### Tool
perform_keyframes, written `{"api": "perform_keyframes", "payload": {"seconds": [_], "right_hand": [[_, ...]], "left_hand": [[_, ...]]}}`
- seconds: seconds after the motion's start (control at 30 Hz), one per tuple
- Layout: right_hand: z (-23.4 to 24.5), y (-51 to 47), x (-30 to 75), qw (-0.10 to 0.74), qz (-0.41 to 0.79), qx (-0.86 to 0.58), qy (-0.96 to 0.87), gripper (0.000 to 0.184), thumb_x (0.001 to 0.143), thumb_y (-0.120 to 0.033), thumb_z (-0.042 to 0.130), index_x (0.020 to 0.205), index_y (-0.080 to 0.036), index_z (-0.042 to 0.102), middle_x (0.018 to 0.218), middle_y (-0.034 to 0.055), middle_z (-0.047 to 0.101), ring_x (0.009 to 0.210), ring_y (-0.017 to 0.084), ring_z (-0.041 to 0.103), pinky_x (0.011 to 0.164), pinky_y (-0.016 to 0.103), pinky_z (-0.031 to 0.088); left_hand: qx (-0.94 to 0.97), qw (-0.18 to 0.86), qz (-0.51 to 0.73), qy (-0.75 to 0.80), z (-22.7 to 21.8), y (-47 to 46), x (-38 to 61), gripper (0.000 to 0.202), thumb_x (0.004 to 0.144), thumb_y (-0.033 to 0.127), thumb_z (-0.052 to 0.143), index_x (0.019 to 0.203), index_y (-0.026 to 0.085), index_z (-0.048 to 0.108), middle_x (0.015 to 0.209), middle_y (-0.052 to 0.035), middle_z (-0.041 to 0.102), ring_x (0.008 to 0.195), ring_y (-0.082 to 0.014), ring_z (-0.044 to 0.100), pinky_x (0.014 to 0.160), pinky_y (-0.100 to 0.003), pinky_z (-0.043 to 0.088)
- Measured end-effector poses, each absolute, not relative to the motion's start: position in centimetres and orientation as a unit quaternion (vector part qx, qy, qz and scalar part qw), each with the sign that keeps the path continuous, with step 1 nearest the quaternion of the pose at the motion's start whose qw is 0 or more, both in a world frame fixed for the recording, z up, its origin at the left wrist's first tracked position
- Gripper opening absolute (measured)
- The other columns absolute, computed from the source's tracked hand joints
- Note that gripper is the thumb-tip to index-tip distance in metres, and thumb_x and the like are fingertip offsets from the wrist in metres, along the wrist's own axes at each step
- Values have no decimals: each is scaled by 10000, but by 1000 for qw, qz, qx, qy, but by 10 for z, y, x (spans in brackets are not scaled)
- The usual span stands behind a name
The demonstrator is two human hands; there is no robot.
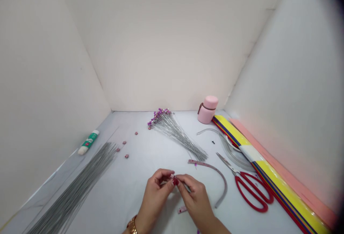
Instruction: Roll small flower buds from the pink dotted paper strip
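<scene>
My left hand (157,189) and my right hand (195,194) meet fingertip to fingertip low in the middle of the view. Both are closed in a pinch around a small pale pink piece (172,176), mostly covered by the fingers. Beside my right hand curves a long pinkish strip (221,178) with a bit of purple near its far end. A short pink strip (182,210) lies partly under my right wrist. Several small pink flower-like pieces (127,156) are scattered to the left, beyond my left hand.
Grey wires (77,187) and a glue stick (88,142) lie left. Purple-tipped wire stems (180,133) are fanned at the back. To the right are red-handled scissors (252,189), a clear curved tube (228,148), coloured sheets (282,184) and a pink bottle (207,110). White walls stand around.
</scene>
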State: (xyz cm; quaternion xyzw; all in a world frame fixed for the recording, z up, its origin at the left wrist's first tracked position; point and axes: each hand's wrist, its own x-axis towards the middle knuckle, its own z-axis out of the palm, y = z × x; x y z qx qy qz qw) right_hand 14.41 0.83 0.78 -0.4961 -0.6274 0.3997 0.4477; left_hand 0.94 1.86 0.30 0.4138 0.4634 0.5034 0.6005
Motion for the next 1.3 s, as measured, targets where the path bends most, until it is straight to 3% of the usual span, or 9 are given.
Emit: {"api": "perform_keyframes", "payload": {"seconds": [0.23,0.37,0.53,0.67,0.77,0.87,0.93,1.13,1.3], "right_hand": [[4,14,154,393,327,-496,-701,223,846,-206,436,948,-193,633,729,33,643,631,158,592,566,247,489],[-1,19,160,402,189,-483,-754,241,834,-149,434,958,-186,638,727,60,620,707,192,561,645,321,464],[-2,22,165,420,145,-476,-759,247,823,-125,440,955,-195,637,778,72,619,784,208,534,721,366,441],[1,20,166,485,70,-486,-724,249,782,-122,506,997,-193,608,971,103,585,961,247,481,851,432,363],[7,17,161,513,169,-486,-687,97,767,-172,546,806,-186,634,784,63,587,789,210,524,745,366,401],[11,14,152,457,466,-488,-579,116,779,-257,554,733,-171,617,675,25,571,648,160,518,614,279,402],[10,14,148,445,578,-480,-488,148,775,-290,560,732,-156,606,644,10,569,592,131,500,565,242,388],[3,15,146,446,626,-467,-437,145,733,-288,614,717,-146,587,625,-8,579,562,105,502,539,204,382],[9,14,144,445,635,-454,-439,129,703,-267,644,707,-145,604,676,22,636,670,156,570,644,249,426]], "left_hand": [[404,589,504,485,8,20,5,140,674,245,668,753,134,634,697,-25,635,652,-135,550,640,-238,421],[386,633,481,468,5,21,6,161,664,260,670,723,122,610,591,1,600,554,-108,536,563,-217,414],[371,681,441,451,3,21,9,164,649,235,669,729,117,589,552,12,566,491,-88,521,519,-206,403],[391,662,447,457,8,20,8,204,664,215,647,840,138,580,606,21,558,520,-87,516,535,-202,401],[425,623,462,467,14,17,7,201,688,191,626,883,154,588,682,10,562,605,-98,521,590,-199,404],[532,544,445,472,18,13,6,212,731,153,567,940,173,591,742,-6,579,687,-125,536,664,-216,418],[612,484,418,465,18,10,6,275,748,123,520,1013,184,555,757,-10,586,699,-136,549,677,-228,435],[673,422,382,472,13,5,7,411,751,91,474,1146,202,449,779,-17,608,698,-148,577,698,-241,457],[721,355,365,470,7,3,3,469,747,102,485,1202,213,447,1010,-76,618,867,-193,570,799,-273,425]]}}
